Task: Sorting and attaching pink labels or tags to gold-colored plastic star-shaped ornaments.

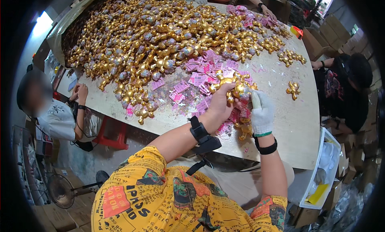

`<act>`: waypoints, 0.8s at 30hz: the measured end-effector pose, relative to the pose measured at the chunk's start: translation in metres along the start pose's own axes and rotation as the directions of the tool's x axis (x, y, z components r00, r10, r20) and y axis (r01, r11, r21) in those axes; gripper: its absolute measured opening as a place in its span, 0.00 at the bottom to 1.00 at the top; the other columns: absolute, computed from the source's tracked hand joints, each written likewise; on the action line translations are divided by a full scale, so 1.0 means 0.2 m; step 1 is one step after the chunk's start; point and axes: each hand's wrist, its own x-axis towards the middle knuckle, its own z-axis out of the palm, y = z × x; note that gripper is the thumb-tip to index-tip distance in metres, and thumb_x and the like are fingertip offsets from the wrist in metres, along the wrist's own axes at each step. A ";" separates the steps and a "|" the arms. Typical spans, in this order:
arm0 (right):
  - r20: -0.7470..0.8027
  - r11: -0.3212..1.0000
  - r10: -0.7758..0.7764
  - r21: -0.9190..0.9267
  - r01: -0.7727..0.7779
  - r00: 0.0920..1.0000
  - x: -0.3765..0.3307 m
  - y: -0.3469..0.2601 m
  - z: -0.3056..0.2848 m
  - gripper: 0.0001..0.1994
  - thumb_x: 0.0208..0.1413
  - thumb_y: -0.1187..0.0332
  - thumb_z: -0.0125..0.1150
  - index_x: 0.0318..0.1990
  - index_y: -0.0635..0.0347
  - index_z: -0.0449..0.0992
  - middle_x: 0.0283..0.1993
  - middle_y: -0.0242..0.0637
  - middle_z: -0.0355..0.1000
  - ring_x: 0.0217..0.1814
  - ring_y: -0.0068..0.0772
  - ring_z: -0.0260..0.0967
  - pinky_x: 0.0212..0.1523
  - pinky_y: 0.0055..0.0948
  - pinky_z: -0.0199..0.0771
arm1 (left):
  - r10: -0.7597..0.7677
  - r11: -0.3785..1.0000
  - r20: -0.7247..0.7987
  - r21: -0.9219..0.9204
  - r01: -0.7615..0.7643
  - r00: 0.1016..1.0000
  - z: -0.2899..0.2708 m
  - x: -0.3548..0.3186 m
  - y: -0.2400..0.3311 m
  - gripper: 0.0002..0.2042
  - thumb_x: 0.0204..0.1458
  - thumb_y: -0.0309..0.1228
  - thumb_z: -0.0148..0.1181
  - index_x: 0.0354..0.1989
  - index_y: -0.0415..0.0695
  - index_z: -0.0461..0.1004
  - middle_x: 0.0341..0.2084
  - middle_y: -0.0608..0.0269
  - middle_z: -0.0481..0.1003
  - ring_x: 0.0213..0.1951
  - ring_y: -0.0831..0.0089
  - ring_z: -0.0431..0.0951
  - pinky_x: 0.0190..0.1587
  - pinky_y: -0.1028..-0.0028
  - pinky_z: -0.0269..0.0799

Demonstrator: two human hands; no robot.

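Note:
My bare left hand (218, 106) is wrapped round a shiny gold bear figurine (241, 90) with a glittery, silvery round part. On its right side, my right hand (263, 112), in a white knitted glove with a green cuff, is closed with the thumb against the figurine. The right fingertips are hidden behind it. Pink printed cards (198, 78) lie scattered on the table just beyond my hands. More gold figurines (244, 129) and pink cards sit below my hands, partly covered by them.
A large heap of gold figurines (140, 35) covers the far left of the pale table (286, 139). One lone figurine (293, 90) lies at the right. An orange tape roll (296, 31) rests by the far right edge. A white bin (321, 171) stands near right. Other people sit around.

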 end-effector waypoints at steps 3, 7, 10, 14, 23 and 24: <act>-0.050 0.993 -0.099 -0.064 0.096 0.994 0.00 0.02 0.01 0.09 0.55 0.70 0.49 0.38 0.66 0.73 0.31 0.38 0.71 0.34 0.27 0.68 0.35 0.26 0.66 | 0.021 1.000 -0.035 0.003 -0.021 0.999 0.05 0.00 -0.01 0.08 0.46 0.34 0.55 0.29 0.43 0.69 0.21 0.65 0.70 0.19 0.76 0.67 0.20 0.76 0.66; -0.060 0.992 0.102 0.079 -0.097 0.993 -0.02 -0.09 0.00 0.09 0.57 0.70 0.47 0.36 0.65 0.72 0.30 0.35 0.69 0.33 0.25 0.66 0.32 0.24 0.65 | -0.019 0.999 0.002 0.026 0.019 1.000 0.05 0.01 -0.02 0.06 0.47 0.34 0.54 0.26 0.46 0.67 0.18 0.67 0.68 0.21 0.75 0.67 0.23 0.75 0.64; -0.077 0.997 0.050 -0.061 -0.054 0.996 0.00 0.02 -0.03 0.09 0.56 0.70 0.47 0.38 0.65 0.73 0.32 0.34 0.69 0.33 0.23 0.66 0.33 0.21 0.66 | 0.021 0.997 -0.001 0.077 -0.021 1.000 0.07 0.01 -0.04 0.06 0.47 0.34 0.53 0.26 0.46 0.67 0.19 0.68 0.68 0.21 0.75 0.66 0.23 0.75 0.63; 0.015 0.972 0.123 0.198 -0.124 0.992 0.01 -0.07 -0.03 0.10 0.55 0.71 0.50 0.42 0.65 0.72 0.37 0.34 0.71 0.37 0.24 0.67 0.37 0.21 0.67 | 0.070 0.997 -0.027 0.016 -0.069 0.997 0.07 0.01 -0.01 0.09 0.49 0.35 0.50 0.32 0.43 0.67 0.27 0.64 0.71 0.30 0.71 0.71 0.33 0.69 0.69; 0.172 0.941 0.137 0.283 -0.183 0.975 0.03 -0.06 -0.08 0.18 0.46 0.79 0.52 0.48 0.67 0.69 0.43 0.40 0.70 0.44 0.27 0.68 0.46 0.24 0.68 | 0.015 1.000 0.024 -0.024 -0.015 1.000 0.01 0.07 -0.01 0.17 0.52 0.38 0.45 0.43 0.38 0.66 0.39 0.56 0.72 0.40 0.64 0.73 0.44 0.62 0.71; 0.190 0.941 0.110 0.297 -0.164 0.976 0.03 -0.07 -0.09 0.17 0.46 0.80 0.51 0.47 0.67 0.69 0.42 0.40 0.70 0.43 0.27 0.69 0.45 0.23 0.69 | 0.012 0.999 0.010 -0.032 -0.012 1.000 0.01 0.07 0.00 0.18 0.52 0.39 0.44 0.44 0.37 0.66 0.39 0.55 0.72 0.41 0.63 0.73 0.45 0.61 0.71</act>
